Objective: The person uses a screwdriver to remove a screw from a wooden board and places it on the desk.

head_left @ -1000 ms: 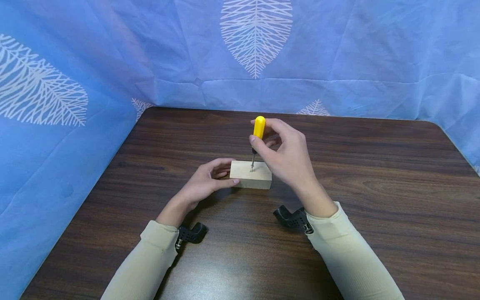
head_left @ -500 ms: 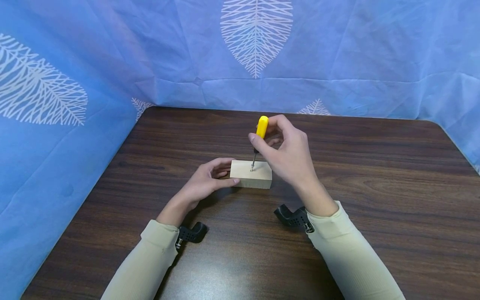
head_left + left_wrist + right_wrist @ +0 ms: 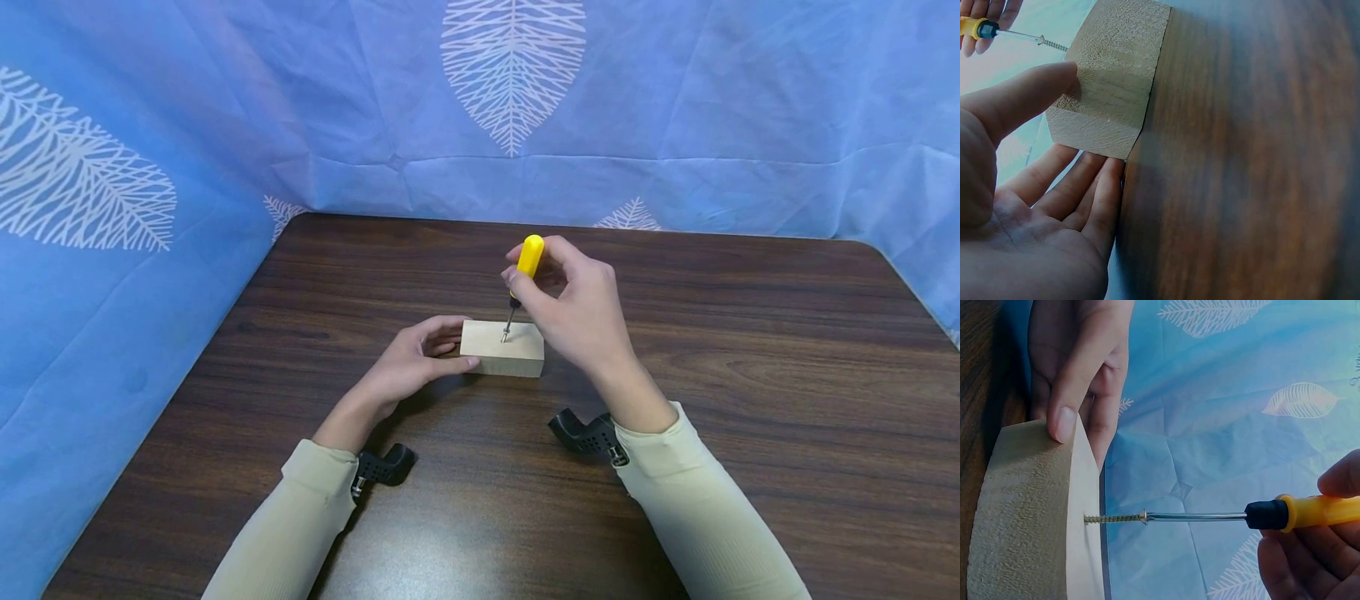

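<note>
A pale wooden block [image 3: 501, 365] lies on the dark table, its left end held between the thumb and fingers of my left hand [image 3: 408, 360]. From its top face stands a screw [image 3: 1113, 519], most of its thread showing above the wood. My right hand [image 3: 581, 308] grips a screwdriver [image 3: 530, 257] by its yellow handle, between thumb and fingers. In the right wrist view the metal shaft [image 3: 1197, 517] meets the screw head in line with it. Seen from the head, the screwdriver leans slightly to the right.
The brown wood-grain table [image 3: 750, 375] spreads out around the block. Behind it and to the left hangs a blue cloth [image 3: 337, 83] with white leaf prints. Black wrist mounts [image 3: 386, 465] sit at both cuffs.
The screwdriver's handle has tipped to the right, and the right thumb and fingers have shifted on it. Left hand and block have stayed in place.
</note>
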The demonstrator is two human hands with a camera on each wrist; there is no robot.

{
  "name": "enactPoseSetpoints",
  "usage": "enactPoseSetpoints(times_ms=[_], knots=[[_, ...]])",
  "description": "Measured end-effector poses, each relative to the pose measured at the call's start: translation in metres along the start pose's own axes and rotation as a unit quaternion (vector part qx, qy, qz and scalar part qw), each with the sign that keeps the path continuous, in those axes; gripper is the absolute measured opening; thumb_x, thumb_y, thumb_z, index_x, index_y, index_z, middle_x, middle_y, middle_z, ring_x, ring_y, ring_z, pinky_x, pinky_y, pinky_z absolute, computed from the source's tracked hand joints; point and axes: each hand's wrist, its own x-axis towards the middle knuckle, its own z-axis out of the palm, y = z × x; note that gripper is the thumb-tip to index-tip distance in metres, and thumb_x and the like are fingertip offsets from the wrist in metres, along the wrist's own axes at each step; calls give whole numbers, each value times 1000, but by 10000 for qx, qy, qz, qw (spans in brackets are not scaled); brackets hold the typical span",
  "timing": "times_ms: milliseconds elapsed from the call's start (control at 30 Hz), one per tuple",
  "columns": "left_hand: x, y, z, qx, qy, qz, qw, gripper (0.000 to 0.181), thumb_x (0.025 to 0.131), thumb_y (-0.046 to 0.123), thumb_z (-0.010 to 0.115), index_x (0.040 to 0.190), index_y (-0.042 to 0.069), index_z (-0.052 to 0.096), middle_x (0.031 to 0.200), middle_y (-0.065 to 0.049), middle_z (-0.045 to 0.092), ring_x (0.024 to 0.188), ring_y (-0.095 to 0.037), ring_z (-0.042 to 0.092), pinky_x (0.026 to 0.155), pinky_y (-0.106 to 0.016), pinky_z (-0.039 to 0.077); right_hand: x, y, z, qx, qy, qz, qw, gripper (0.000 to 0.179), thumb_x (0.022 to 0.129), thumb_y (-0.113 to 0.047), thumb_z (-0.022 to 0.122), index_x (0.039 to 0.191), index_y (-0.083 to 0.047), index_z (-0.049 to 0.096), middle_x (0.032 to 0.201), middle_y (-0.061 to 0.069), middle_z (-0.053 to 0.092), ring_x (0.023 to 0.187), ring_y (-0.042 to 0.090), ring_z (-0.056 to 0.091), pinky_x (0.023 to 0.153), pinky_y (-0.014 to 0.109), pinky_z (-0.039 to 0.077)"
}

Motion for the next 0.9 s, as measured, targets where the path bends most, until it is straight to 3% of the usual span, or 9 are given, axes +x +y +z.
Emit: enactPoseSetpoints(times_ms=[367, 633, 900], knots=[[-1, -1, 0, -36, -10, -20, 10000, 65, 96, 27, 83, 155, 21, 56, 155, -5, 60, 147, -30, 55, 127, -50, 43, -1, 0, 2, -127, -28, 137, 9998, 15, 102, -18, 69, 115, -11, 73, 100, 2, 80, 85, 13, 71, 79, 25, 60], [0, -2, 0, 38, 9, -15, 10000, 66, 97, 28, 83, 156, 20, 55, 156, -7, 59, 146, -31, 55, 128, -52, 42, -1, 0, 3, -226, -59, -45, 9997, 16, 100, -21, 76, 113, -11, 74, 97, 3, 79, 84, 16, 72, 76, 23, 60], [0, -1, 0, -31, -1, -67, 10000, 67, 96, 26, 83, 156, 20, 55, 156, -6, 59, 147, -31, 54, 128, -50, 41, -2, 0, 2, -30, -323, 121, 9994, 29, 103, -19, 72, 132, -16, 75, 107, 2, 83, 84, 19, 75, 73, 24, 60]])
